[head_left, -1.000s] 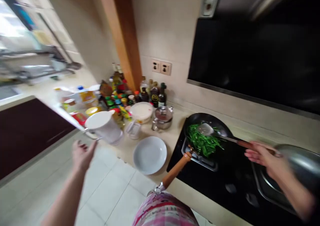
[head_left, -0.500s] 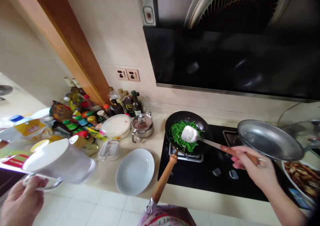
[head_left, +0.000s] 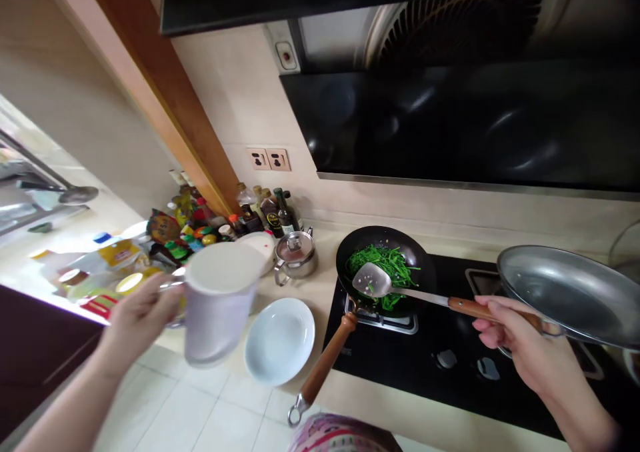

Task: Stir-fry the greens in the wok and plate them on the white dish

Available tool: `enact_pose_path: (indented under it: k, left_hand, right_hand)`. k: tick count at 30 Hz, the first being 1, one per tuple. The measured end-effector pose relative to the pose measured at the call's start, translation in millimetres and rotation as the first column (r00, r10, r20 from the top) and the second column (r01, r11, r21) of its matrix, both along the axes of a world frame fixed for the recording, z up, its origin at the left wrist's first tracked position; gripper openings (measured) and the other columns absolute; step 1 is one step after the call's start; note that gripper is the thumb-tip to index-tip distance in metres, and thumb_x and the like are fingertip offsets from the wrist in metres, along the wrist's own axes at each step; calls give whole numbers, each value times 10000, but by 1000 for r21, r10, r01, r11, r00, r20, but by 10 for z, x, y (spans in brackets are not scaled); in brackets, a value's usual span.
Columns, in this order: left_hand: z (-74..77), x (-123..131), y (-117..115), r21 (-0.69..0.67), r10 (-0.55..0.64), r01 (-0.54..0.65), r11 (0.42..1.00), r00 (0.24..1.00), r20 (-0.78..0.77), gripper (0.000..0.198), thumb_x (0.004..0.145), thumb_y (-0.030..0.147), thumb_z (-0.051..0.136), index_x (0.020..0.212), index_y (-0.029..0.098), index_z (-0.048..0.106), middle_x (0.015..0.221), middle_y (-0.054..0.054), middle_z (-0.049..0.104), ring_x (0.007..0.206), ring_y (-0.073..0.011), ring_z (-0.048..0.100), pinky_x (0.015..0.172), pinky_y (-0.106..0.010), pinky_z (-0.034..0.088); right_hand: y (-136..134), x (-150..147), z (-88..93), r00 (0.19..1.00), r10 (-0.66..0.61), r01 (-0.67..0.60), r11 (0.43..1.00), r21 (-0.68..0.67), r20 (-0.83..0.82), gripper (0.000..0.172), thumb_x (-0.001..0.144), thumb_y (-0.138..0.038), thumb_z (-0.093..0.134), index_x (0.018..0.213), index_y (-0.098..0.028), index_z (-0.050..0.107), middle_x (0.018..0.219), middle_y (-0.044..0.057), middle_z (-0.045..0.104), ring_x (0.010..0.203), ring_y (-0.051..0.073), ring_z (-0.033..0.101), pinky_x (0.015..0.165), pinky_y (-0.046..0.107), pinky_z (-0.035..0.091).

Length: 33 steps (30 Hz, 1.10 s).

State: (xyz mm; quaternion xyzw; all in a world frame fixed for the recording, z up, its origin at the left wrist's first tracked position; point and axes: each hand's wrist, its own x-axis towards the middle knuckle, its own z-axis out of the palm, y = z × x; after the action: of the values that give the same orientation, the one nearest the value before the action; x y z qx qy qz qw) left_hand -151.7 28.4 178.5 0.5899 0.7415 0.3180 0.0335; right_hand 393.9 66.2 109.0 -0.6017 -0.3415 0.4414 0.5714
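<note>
My left hand (head_left: 137, 319) grips the handle of a white plastic jug with a lid (head_left: 217, 305), held up in the air over the counter edge, left of a white plate (head_left: 280, 341). My right hand (head_left: 520, 345) is closed round the wooden handle of a metal spatula (head_left: 373, 280), whose blade rests over green vegetables (head_left: 385, 269) in a black wok (head_left: 413, 255) on the black gas hob (head_left: 425, 352). The wok's long wooden handle (head_left: 325, 365) points toward me.
A steel pan (head_left: 565, 292) sits on the right burner. A small lidded steel pot (head_left: 296, 255), a white bowl and several bottles and jars (head_left: 200, 225) crowd the back of the counter. The range hood hangs overhead; two wall sockets (head_left: 270, 159) are behind.
My left hand took the jug by its handle and lifted it rightward toward the plate. The spatula's blade turned over above the greens. The camera swung right and up.
</note>
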Motion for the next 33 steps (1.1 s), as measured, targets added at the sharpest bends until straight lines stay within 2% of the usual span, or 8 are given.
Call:
enact_pose_path:
  k: [2,5,8,11,19,24,28,33]
  left_hand:
    - [4,370,264,-8,-162,162,987,987,13,296,807,523,501,826,233,553,646,40,583,588,-136,521,534,-227,431]
    - [-11,922,600,-117,-370,366,923,929,-8,308,841,493,466,782,205,558,663,13,596,619,-154,555,568,-242,428]
    - [-37,1335,836,-217,-483,464,859,875,-42,302,878,464,426,823,207,574,685,3,630,649,-172,595,591,-249,431]
    - [-54,1587,1011,-322,-559,503,802,822,-109,309,895,449,408,948,221,609,755,-14,683,721,-202,639,633,-267,443]
    - [17,1940,1331,-488,-675,520,701,704,-219,339,915,466,378,900,228,620,881,-61,721,840,-238,666,722,-302,453]
    - [79,2035,1437,-548,-715,511,662,650,-257,321,912,443,380,883,219,608,886,-72,714,832,-237,664,712,-297,457]
    - [87,2029,1585,-553,-717,507,661,645,-265,310,918,428,380,888,215,604,861,-59,704,800,-215,661,696,-276,457]
    - [41,2054,1914,-546,-659,429,720,669,-344,324,912,436,409,886,203,632,884,-83,720,868,-250,674,730,-293,469]
  right_hand:
    - [34,6,2,1000,29,-29,1000,-2,-10,402,619,-481,789,860,-173,699,556,48,663,415,125,550,395,225,474]
    - [70,56,-21,998,68,-68,998,-6,2,426,646,-500,772,899,-166,696,561,46,662,439,140,573,430,243,493]
    - [91,123,-55,996,84,-84,996,-13,10,457,655,-526,760,920,-160,691,543,37,651,425,144,571,445,258,500]
    - [110,168,-76,996,90,-90,995,-39,-4,486,636,-545,763,911,-151,688,548,41,652,425,148,577,428,250,493]
    - [192,157,-101,979,182,-189,980,-68,-91,424,670,-540,734,881,-176,689,550,15,644,432,146,595,428,235,496]
    - [289,53,15,966,216,-225,973,-58,-142,375,659,-511,734,835,-183,687,518,-3,624,421,143,594,420,227,487]
    - [464,-44,99,956,229,-242,969,-56,-182,347,651,-473,739,825,-179,679,504,-5,627,418,144,603,424,225,500]
    - [737,-170,31,946,202,-213,977,-15,-255,361,634,-438,755,841,-153,675,501,17,649,466,173,651,445,230,530]
